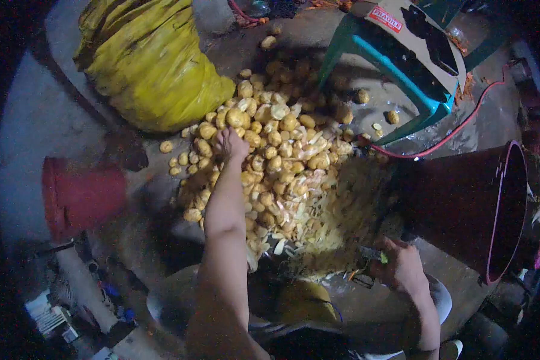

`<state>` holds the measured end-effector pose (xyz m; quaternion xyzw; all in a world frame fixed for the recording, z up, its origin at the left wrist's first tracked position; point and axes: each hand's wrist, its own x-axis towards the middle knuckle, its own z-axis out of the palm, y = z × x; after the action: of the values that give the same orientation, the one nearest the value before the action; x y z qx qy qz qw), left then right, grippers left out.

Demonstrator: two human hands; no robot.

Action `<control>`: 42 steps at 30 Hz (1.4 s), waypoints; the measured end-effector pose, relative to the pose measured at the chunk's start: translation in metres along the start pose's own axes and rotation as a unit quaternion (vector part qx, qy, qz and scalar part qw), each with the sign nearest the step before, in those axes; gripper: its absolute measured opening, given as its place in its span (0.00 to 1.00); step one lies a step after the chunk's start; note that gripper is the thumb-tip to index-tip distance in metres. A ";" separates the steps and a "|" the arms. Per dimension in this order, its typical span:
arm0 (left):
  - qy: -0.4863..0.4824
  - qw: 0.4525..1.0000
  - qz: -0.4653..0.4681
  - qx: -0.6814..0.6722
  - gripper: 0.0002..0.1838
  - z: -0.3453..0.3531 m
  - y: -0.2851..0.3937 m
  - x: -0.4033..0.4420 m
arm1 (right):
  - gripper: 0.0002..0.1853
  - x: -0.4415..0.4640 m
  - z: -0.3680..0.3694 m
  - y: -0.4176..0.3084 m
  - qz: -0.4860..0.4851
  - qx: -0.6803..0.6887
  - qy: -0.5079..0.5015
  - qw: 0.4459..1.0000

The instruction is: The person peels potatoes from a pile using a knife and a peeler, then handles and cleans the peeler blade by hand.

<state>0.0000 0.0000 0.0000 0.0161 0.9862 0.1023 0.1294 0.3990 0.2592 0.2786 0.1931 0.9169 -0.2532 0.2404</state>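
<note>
A large heap of potatoes [275, 163] lies on the floor, many of them pale yellow. My left hand [230, 146] reaches down onto the heap's left side, its fingers curled among the potatoes. What those fingers hold, if anything, is hidden. At lower right, my right hand [402, 264] is closed around a small peeler [372, 254] with a green part. Loose peelings [324, 225] cover the near right side of the heap, just beyond the peeler.
A full yellow sack [156, 66] leans at the heap's far left. A red bucket [84, 195] lies tipped at left; a big dark tub [462, 207] lies on its side at right. A green stool [396, 60] bears cardboard, with a red hose [456, 144] alongside.
</note>
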 end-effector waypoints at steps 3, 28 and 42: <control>0.032 0.999 -0.023 0.036 0.30 -0.008 0.005 0.030 | 0.22 0.020 0.004 0.001 -0.068 -0.018 0.060 0.996; -0.009 0.844 -0.097 -0.527 0.35 0.060 -0.016 -0.064 | 0.32 -0.003 -0.001 -0.032 -0.068 -0.120 -0.010 0.990; 0.086 0.824 0.354 -0.434 0.28 -0.134 0.117 -0.321 | 0.23 -0.030 0.003 -0.060 -0.071 -0.110 0.262 0.956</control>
<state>0.2762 0.0691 0.2320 0.2978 0.7736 0.5592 -0.0077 0.3960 0.2023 0.3148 0.1595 0.9812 -0.1080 -0.0066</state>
